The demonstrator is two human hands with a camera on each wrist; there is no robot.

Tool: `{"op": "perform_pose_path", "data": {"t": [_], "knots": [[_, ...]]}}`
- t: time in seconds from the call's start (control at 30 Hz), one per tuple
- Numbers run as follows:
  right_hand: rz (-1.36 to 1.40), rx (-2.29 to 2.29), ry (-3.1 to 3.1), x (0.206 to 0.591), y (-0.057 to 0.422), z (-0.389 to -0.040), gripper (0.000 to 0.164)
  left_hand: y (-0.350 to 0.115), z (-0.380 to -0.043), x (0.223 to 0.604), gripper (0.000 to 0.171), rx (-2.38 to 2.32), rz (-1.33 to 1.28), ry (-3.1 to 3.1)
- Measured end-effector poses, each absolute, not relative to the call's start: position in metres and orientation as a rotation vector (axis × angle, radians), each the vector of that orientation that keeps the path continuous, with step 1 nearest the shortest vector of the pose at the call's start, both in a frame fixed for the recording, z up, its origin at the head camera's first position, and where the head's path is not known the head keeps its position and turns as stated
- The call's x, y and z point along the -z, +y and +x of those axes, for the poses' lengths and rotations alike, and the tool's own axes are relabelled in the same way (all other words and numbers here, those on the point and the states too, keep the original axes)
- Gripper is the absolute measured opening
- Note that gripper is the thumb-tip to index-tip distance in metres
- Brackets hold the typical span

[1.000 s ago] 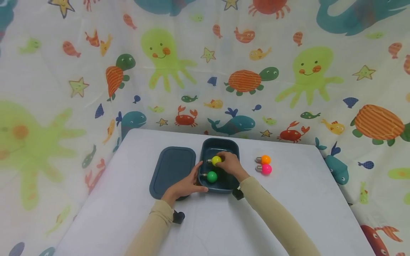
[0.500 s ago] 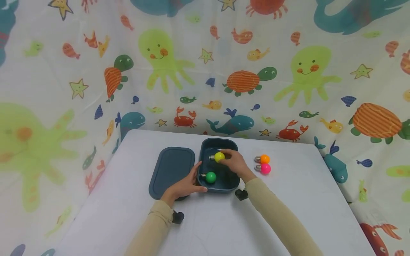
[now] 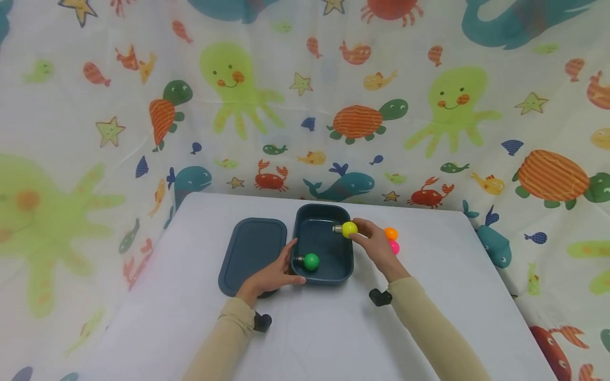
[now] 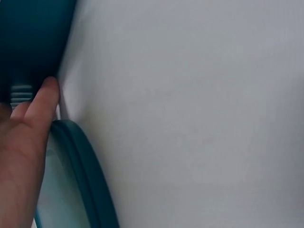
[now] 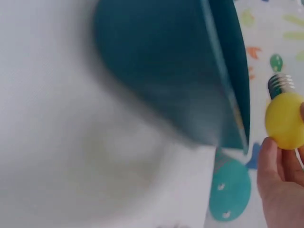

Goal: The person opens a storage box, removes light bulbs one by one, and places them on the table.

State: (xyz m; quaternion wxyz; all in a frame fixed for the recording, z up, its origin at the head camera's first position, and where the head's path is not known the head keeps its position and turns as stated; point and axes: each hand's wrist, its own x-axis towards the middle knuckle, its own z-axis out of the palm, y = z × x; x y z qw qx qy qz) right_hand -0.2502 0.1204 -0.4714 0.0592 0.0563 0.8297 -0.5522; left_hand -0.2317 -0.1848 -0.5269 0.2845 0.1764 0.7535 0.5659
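My right hand [image 3: 374,241] pinches a yellow light bulb [image 3: 350,229] by its round end, over the right rim of the dark blue box [image 3: 329,248]. The bulb's silver screw base points left. In the right wrist view the yellow bulb [image 5: 286,121] shows between thumb and fingers, above the box's wall [image 5: 161,61]. A green light bulb [image 3: 312,261] lies inside the box near its front left corner. My left hand [image 3: 271,275] rests against that corner, fingers straight along the left wall and thumb at the front. The left wrist view shows its fingertips [image 4: 50,88] touching the box.
Left of the box a dark blue lid [image 3: 252,254] lies flat, partly beneath the left hand. An orange bulb [image 3: 391,233] and a pink bulb [image 3: 394,247] lie on the white table [image 3: 314,333], partly hidden behind the right hand. A patterned curtain [image 3: 305,121] hangs behind.
My right hand has lifted the yellow bulb from inside the box and carried it right, to the right rim. The left hand has stayed at the box's corner.
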Motion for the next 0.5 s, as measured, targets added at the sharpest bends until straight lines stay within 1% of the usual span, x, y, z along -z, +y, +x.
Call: {"op": "perform_pose_path", "data": {"t": [0.2,0.5], "knots": [[0.219,1.679,2.563,0.48,0.148,-0.234,0.053,-0.184,-0.233,0.527,0.109,-1.505,0.463,2.012],[0.258,1.73,2.541,0.487,0.191,-0.218,0.058,-0.179,-0.238,0.531,0.108,-1.505,0.455,2.022]]}}
